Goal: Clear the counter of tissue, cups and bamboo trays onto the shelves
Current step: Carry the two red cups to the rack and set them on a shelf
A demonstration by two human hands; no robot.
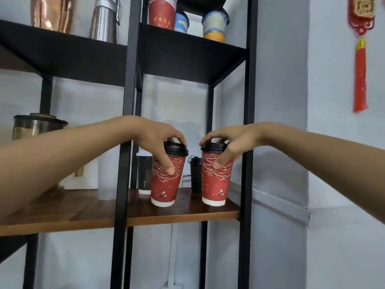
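Note:
Two red paper cups with black lids stand on the wooden shelf (pixel 187 213) of a black metal rack. My left hand (pixel 158 140) grips the left red cup (pixel 165 188) from above, fingers over the lid and thumb down its side. My right hand (pixel 231 142) holds the right red cup (pixel 215 186) the same way, thumb on its wall. Both cups look slightly tilted, with their bases at or just above the board. The counter, tissue and bamboo trays are out of view.
Behind the cups stand a black-and-white cup (pixel 144 174) and a small black tumbler (pixel 195 174). The upper black shelf (pixel 187 57) carries a red cup and two painted cups. Left bay holds a metal canister (pixel 37 125) and steel bottles above. A red tassel ornament (pixel 360 53) hangs on the wall at right.

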